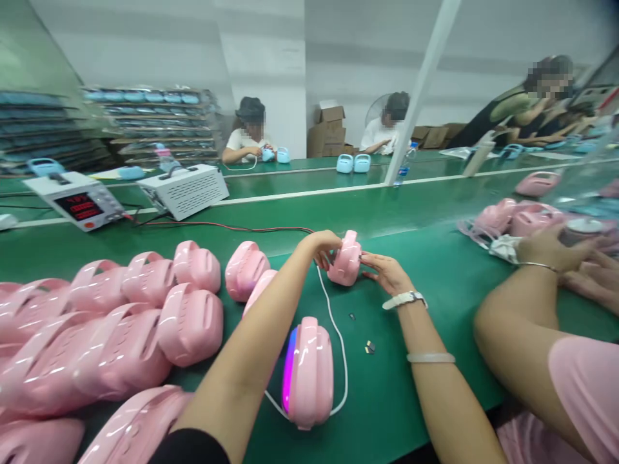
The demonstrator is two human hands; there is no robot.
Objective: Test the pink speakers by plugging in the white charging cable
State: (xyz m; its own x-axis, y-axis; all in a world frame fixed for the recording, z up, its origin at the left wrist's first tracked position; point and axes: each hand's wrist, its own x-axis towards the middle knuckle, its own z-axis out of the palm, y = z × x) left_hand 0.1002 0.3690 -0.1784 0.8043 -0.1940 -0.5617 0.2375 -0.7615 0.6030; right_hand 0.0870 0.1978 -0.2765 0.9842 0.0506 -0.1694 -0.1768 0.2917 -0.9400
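Nearest us a lit pink unit (308,372) stands on the green desk (435,270), its white cable (338,335) running up the desk. Beyond it our left hand (320,248) grips the top of a pink shell (345,259) standing on the desk, while our right hand (387,272) lies open, fingertips touching its side. Pink shells (120,328) lie heaped at left.

Your green workbench (425,412) carries pink shells (120,322) heaped at left, a lit pink unit (309,374), white cable (338,335) and small parts (370,347).
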